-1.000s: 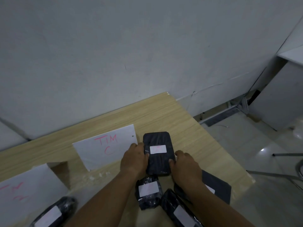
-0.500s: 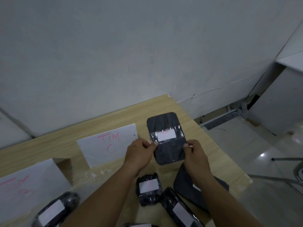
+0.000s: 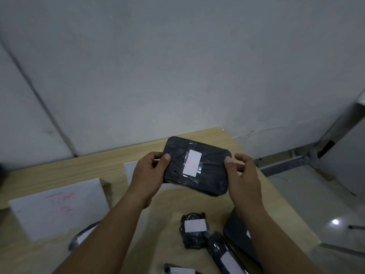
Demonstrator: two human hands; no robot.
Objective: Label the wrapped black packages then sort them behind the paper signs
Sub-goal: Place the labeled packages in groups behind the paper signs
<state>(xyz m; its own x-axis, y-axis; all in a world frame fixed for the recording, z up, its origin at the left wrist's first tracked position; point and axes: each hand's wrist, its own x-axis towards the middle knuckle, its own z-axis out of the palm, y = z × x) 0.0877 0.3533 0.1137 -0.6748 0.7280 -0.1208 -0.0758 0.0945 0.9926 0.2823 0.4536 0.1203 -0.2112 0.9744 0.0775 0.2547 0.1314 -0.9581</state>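
A flat black wrapped package (image 3: 207, 169) with a white label taped on its face is held up above the wooden table (image 3: 213, 202). My left hand (image 3: 147, 175) grips its left edge, thumb on top. My right hand (image 3: 244, 175) pinches its right edge. A white paper sign (image 3: 57, 206) with pink writing stands at the left. A second paper sign (image 3: 131, 171) is mostly hidden behind my left hand. Other labelled black packages lie near me: a small bundle (image 3: 194, 230), a long one (image 3: 225, 256), one at the bottom edge (image 3: 179, 269) and one at the left (image 3: 83, 236).
A dark flat envelope (image 3: 240, 236) lies under my right forearm near the table's right edge. A grey wall (image 3: 177, 66) rises right behind the table. Tiled floor (image 3: 316, 194) and a white cabinet (image 3: 347, 155) lie to the right.
Both hands have lifted the flat package off the table and turned it from upright to lying sideways, closer to the camera. The view has shifted, hiding most of the right sign.
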